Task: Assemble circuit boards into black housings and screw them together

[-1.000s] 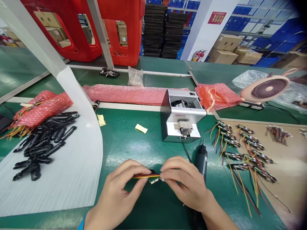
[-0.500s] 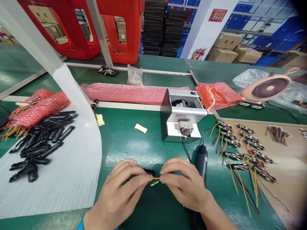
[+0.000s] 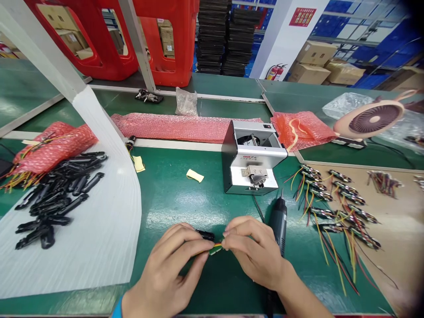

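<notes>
Low over the green bench, my left hand pinches a small green circuit board with red and yellow wires running along it. A black plastic part shows just beyond the left fingertips; I cannot tell whether they touch it. My right hand is closed in a pinch at the right end of the wires and board, its fingertips hiding what is between them. Right of that hand lies a dark electric screwdriver, its bit pointing away from me.
A silver screw feeder stands beyond my hands. Black plastic parts are heaped on white foam sheet at left. Wired boards lie in rows at right, near a pink fan. Pink bubble wrap runs along the back.
Both hands stay together around the board and wires, with small finger shifts. The left fingers have moved slightly, and more of the black part shows. The view has shifted a little.
</notes>
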Available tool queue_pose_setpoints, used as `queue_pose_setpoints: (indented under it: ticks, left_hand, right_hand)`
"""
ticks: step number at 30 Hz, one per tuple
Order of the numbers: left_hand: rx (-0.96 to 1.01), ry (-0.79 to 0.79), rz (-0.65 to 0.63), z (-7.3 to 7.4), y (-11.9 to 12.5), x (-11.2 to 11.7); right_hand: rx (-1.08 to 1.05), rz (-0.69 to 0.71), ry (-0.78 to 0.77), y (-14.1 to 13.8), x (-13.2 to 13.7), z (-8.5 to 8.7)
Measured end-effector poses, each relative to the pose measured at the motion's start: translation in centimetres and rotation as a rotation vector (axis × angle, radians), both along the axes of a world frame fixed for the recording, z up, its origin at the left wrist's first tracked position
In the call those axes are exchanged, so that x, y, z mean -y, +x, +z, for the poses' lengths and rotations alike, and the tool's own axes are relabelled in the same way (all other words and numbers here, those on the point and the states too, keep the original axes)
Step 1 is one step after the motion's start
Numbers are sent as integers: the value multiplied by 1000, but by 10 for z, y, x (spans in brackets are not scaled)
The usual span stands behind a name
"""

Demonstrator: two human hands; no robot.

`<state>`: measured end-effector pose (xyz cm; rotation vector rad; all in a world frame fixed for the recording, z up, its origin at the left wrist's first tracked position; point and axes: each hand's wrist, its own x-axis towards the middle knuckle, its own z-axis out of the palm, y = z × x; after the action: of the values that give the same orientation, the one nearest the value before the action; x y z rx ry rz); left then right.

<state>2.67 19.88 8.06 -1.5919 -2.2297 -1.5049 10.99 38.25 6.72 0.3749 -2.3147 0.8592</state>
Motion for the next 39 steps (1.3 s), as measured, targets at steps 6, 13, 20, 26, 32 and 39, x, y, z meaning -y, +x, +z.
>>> queue_pose_setpoints:
  ticks: [6, 13, 20, 26, 32, 39]
  left_hand:
    - [366, -99, 130, 0, 1, -5]
    - [1049, -285, 12, -4, -11, -10]
    - [1087, -307, -73, -8, -15, -11]
    - [1049, -294, -51, -6, -13, -14]
    - [1012, -240, 2, -8, -11, -12]
    - [946, -180, 51, -9, -8, -13]
  right_hand:
    - [295, -21, -222, 4, 2, 5]
    - [689, -63, -589, 0, 3, 12]
    - [753, -89, -613, -2, 2, 13]
    - [736, -97, -541, -2, 2, 11]
    - [651, -106, -488, 1, 3, 7]
    - [591, -138, -420, 3, 4, 6]
